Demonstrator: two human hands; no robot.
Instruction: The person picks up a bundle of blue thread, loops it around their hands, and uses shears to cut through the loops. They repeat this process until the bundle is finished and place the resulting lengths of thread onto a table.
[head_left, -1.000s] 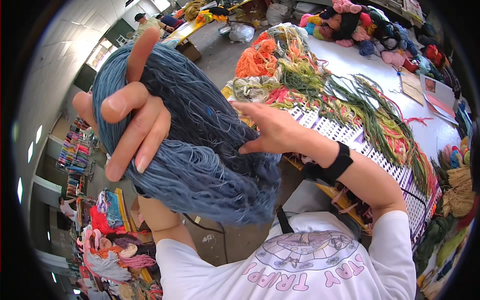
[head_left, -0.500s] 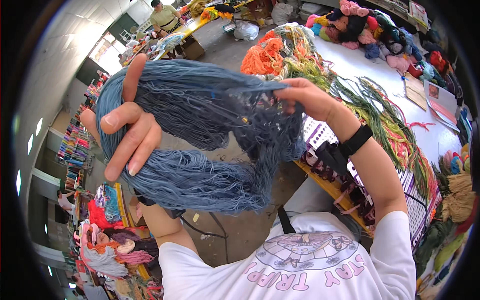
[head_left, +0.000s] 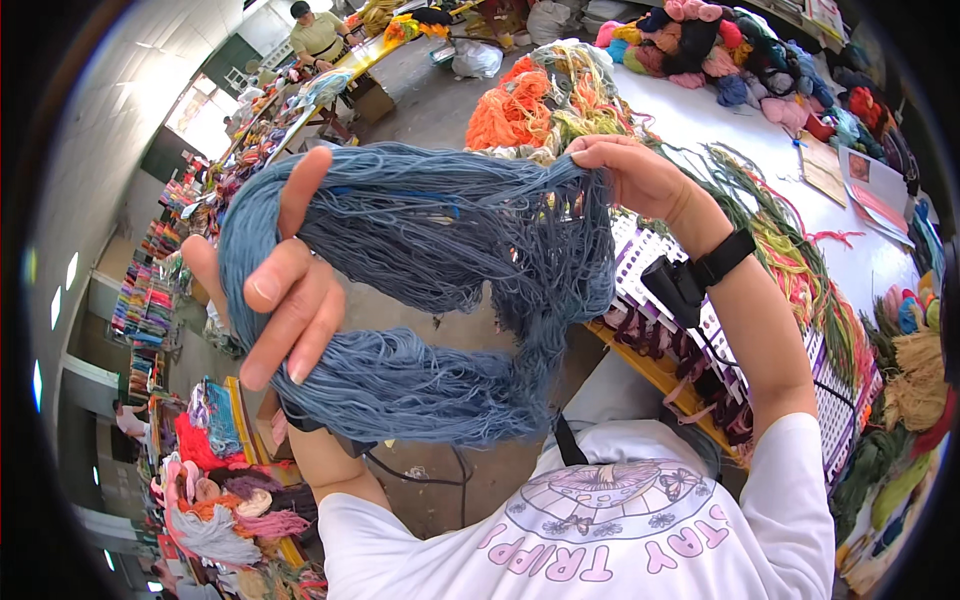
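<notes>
Nearest is a soft white shirt (head_left: 410, 550), creased at the sleeves and printed across the chest. In front of it, held up in mid-air, a blue-grey skein (head_left: 400, 385) of fine, stringy strands forms a wide loop, ragged and tangled toward its right end. The left hand (head_left: 288, 300) has its fingers spread against the skein's left bend; the right hand (head_left: 638, 178) pinches the upper right corner between thumb and fingers. Beyond lie a white perforated panel (head_left: 642, 255), matted orange yarn (head_left: 508, 115) and, farther off, a heap of rounded yarn balls (head_left: 720, 68)
</notes>
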